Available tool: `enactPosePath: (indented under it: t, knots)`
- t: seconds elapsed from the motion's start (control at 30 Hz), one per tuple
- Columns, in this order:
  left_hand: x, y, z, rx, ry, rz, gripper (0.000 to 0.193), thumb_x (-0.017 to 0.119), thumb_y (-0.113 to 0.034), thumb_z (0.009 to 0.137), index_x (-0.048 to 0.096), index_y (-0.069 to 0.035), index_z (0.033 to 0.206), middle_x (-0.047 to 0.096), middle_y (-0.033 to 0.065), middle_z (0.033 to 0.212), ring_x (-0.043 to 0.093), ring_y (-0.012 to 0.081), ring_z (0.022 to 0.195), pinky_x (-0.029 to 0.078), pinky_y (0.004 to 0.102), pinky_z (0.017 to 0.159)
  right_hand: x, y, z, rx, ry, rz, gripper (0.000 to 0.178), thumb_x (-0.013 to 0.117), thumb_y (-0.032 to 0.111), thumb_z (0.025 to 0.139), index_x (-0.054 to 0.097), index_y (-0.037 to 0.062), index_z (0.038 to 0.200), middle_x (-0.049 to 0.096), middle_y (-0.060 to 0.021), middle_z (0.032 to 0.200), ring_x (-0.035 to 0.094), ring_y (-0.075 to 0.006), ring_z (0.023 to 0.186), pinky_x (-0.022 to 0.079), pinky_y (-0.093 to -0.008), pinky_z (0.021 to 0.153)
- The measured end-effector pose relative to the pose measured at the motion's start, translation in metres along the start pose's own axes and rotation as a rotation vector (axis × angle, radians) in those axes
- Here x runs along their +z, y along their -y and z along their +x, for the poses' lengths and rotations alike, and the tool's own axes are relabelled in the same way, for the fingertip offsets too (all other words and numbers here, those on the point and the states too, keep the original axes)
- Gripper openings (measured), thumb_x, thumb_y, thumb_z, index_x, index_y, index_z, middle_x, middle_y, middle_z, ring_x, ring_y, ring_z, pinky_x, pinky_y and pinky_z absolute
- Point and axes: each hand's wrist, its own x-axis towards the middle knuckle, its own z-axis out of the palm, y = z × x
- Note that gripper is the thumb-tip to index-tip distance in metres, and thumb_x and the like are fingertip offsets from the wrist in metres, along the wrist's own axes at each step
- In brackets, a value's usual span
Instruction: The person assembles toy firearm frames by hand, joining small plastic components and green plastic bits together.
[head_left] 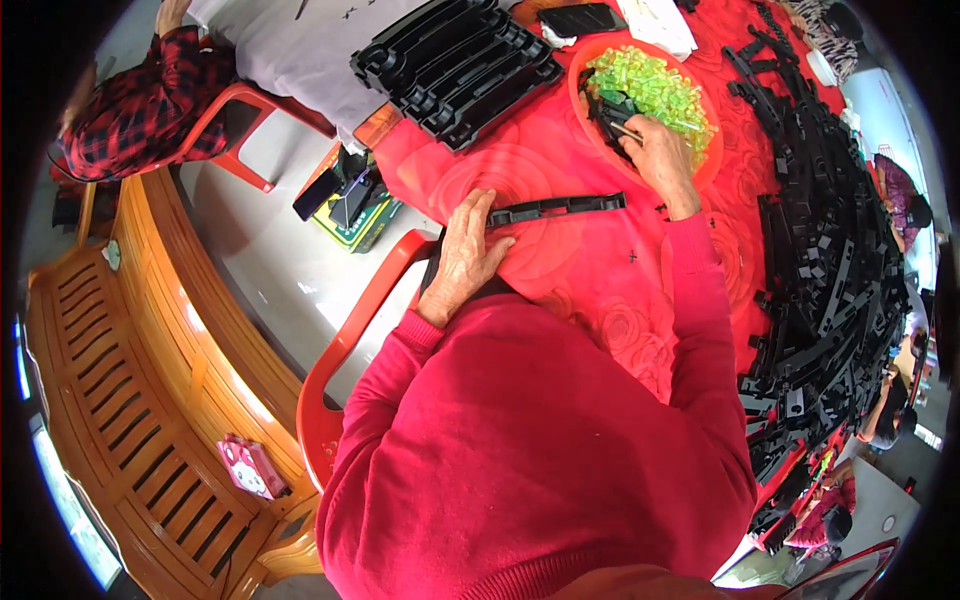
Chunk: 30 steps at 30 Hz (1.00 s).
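My left hand (470,255) presses down on the near end of a long black plastic strip (560,207) lying across the red tablecloth (590,270). My right hand (660,150) reaches into an orange bowl (582,120) of small translucent green pieces (650,88), fingers closed among them near a few black parts. What the fingers hold, if anything, is hidden. Both arms wear red sleeves.
A stack of black moulded trays (455,62) lies at the table's far left. A big heap of black strips (830,280) fills the right side. A red chair (345,350), a wooden bench (150,400) and a person in a plaid shirt (140,100) are to the left.
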Motion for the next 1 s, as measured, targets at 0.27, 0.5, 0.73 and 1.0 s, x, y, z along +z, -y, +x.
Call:
enactPosePath:
  t: [0.27,0.5,0.73,1.0]
  knots:
    - [-0.003,-0.020,0.024,0.119,0.018,0.140,0.055,0.072,-0.014,0.073,0.050,-0.002,0.122,0.052,0.0170,0.118,0.051,0.0336,0.102,0.041,0.0420,0.087,0.001,-0.014,0.002,-0.001,-0.100,0.074,0.019,0.065,0.023,0.079,0.061,0.0079,0.090,0.065,-0.0156,0.081,0.063,-0.0347,0.075,0.048,-0.0437,0.064]
    - [0.008,-0.012,0.025,0.212,0.074,0.198,0.041,0.066,-0.006,0.076,0.056,-0.004,0.116,0.056,0.0127,0.111,0.053,0.0298,0.096,0.042,0.0394,0.081,-0.036,-0.038,-0.037,0.232,-0.520,0.290,0.020,0.066,0.027,0.082,0.063,0.0086,0.090,0.066,-0.0117,0.075,0.064,-0.0317,0.069,0.048,-0.0394,0.060]
    - [0.015,-0.007,0.021,0.253,-0.010,0.200,0.039,0.066,-0.006,0.074,0.057,-0.005,0.113,0.056,0.0100,0.107,0.053,0.0266,0.092,0.041,0.0382,0.080,-0.033,-0.039,-0.042,0.246,-0.162,0.171,0.013,0.064,0.020,0.081,0.063,0.0079,0.086,0.062,-0.0092,0.083,0.063,-0.0284,0.076,0.046,-0.0380,0.062]
    - [0.017,-0.006,0.023,0.278,-0.036,0.188,0.040,0.066,-0.006,0.074,0.057,-0.005,0.112,0.056,0.0103,0.108,0.054,0.0269,0.091,0.042,0.0383,0.079,-0.018,-0.035,-0.008,0.153,0.070,-0.097,0.014,0.066,0.018,0.078,0.063,0.0073,0.087,0.062,-0.0111,0.087,0.062,-0.0306,0.081,0.048,-0.0426,0.067]
